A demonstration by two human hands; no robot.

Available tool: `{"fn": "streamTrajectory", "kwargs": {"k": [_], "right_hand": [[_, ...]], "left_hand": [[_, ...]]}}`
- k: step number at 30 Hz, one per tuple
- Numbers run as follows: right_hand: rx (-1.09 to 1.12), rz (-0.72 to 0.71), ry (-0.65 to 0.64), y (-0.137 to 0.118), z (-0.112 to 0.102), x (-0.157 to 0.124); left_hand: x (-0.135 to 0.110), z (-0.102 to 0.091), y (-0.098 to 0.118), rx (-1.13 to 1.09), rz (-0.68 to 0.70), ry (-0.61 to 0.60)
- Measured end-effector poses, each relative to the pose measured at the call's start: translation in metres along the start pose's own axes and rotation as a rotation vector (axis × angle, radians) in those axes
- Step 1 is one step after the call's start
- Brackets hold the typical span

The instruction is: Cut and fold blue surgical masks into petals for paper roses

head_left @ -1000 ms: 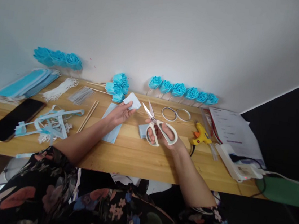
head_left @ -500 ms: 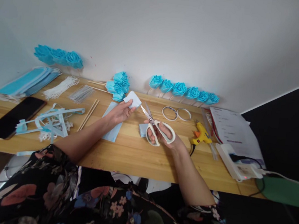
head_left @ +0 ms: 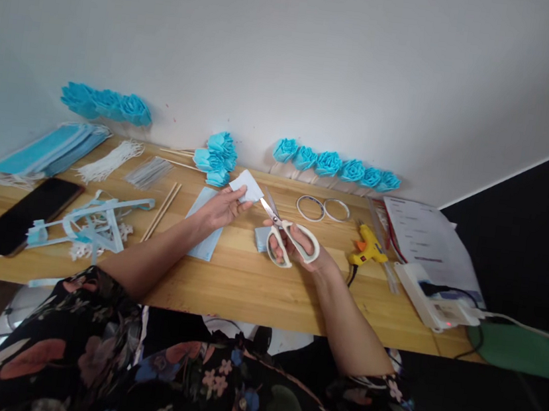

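Note:
Between the thumb and fingers of my left hand [head_left: 224,209] is a small pale-blue piece of mask fabric [head_left: 248,187], roughly square and held up off the table. My right hand [head_left: 302,243] grips white-handled scissors [head_left: 276,222], fingers through the loops. The blades are parted, and a tip lies close to the fabric's right edge; whether it touches I cannot tell. Below the scissors a small stack of light-blue squares [head_left: 261,238] lies on the table, partly covered by my right hand. A flat light-blue sheet [head_left: 207,242] lies partly under my left forearm.
Blue fabric roses [head_left: 328,163] lean along the wall, with more in the middle [head_left: 220,159]. Two tape rolls [head_left: 310,208], a yellow glue gun [head_left: 369,247] and a power strip [head_left: 424,294] are rightward. Leftward lie wooden sticks [head_left: 161,212], cut strips [head_left: 97,224], a phone [head_left: 25,218] and masks [head_left: 56,149].
The fabric piece has turned a little in my left hand and shifted slightly right and down. The scissors stay parted in my right hand, almost where they were.

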State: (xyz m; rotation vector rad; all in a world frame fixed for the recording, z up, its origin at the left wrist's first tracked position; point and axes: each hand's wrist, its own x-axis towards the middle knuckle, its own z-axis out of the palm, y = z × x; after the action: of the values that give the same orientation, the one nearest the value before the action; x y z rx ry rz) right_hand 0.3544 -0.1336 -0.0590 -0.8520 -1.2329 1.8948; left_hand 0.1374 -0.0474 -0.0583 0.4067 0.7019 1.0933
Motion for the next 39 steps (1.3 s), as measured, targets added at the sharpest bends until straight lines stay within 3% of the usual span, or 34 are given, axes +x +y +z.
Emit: {"fn": "streamTrajectory", "kwargs": {"k": [13, 23, 39], "right_hand": [[0.082, -0.041, 0.008, 0.003, 0.009, 0.005], [0.233, -0.101, 0.085, 0.005, 0.022, 0.01], [0.128, -0.08, 0.196, 0.002, 0.032, 0.007]], "left_hand": [[-0.002, -0.007, -0.016, 0.085, -0.047, -0.177], [-0.004, -0.002, -0.016, 0.089, 0.009, -0.158], [-0.002, -0.005, -0.01, 0.157, 0.068, -0.214]]}}
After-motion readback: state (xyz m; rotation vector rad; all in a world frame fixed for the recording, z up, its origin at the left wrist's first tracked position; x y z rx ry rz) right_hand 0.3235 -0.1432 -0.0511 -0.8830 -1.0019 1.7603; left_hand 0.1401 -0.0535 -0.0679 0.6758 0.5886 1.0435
